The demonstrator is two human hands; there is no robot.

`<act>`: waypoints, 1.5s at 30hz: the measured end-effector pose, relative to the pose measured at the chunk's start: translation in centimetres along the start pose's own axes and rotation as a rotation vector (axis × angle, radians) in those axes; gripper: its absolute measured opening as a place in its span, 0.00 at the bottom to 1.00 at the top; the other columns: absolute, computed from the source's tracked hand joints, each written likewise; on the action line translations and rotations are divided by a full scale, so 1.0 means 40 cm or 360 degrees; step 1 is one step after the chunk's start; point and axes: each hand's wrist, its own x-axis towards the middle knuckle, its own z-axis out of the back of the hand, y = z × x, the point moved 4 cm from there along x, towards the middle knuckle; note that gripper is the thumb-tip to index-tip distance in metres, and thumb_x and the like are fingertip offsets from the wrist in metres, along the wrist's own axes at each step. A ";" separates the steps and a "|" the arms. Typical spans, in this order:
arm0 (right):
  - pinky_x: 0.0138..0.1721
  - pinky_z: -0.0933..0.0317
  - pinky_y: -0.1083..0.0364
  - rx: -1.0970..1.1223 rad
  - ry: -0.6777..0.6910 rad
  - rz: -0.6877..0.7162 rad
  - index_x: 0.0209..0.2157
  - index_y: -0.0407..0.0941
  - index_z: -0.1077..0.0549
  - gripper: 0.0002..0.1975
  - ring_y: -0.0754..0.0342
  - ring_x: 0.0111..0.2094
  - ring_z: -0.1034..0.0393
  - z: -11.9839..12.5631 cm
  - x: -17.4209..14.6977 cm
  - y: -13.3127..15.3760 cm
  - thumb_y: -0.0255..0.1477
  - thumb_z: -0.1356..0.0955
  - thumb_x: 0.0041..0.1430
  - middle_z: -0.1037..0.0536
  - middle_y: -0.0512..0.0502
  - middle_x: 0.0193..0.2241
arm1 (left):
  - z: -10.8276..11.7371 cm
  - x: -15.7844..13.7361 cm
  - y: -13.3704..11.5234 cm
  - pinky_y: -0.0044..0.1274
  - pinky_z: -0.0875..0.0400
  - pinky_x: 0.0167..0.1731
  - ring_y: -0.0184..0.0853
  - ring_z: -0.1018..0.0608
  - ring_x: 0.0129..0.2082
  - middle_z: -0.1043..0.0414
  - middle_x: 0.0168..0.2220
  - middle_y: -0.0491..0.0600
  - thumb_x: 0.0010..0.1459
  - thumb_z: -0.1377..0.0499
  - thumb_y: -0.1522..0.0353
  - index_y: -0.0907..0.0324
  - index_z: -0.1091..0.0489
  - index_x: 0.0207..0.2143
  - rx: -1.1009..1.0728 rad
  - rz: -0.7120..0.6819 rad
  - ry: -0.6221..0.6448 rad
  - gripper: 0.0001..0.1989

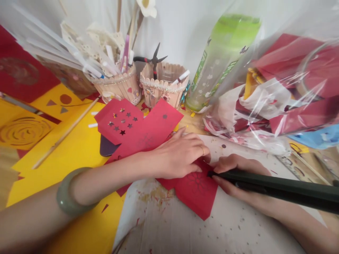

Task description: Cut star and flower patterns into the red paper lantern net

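My left hand lies across a red paper cut-out, pressing it down with bent, slightly spread fingers. There is a ring on one finger and a green bangle on the wrist. The paper has star-shaped holes in its upper left part and a flower outline drawn at its lower right. In my right hand is a long black-handled tool, gripped near its front end. Its tip meets the paper beside the flower outline; the kind of tip is hidden.
A white, scratched work board lies beneath the red paper. Yellow sheets and a thin wooden stick lie to the left. Behind stand two decorated wooden-stick cups, one with pliers, and a green-topped clear bottle. Plastic-wrapped papers fill the right.
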 end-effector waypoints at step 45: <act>0.22 0.42 0.63 0.0077 0.0319 0.0184 0.29 0.47 0.32 0.07 0.62 0.21 0.36 0.002 0.013 0.001 0.20 0.34 0.53 0.30 0.55 0.22 | -0.016 0.003 0.005 0.42 0.51 0.56 0.40 0.34 0.51 0.31 0.44 0.51 0.58 0.40 0.70 0.60 0.38 0.38 0.0101 -0.0122 -0.0001 0.09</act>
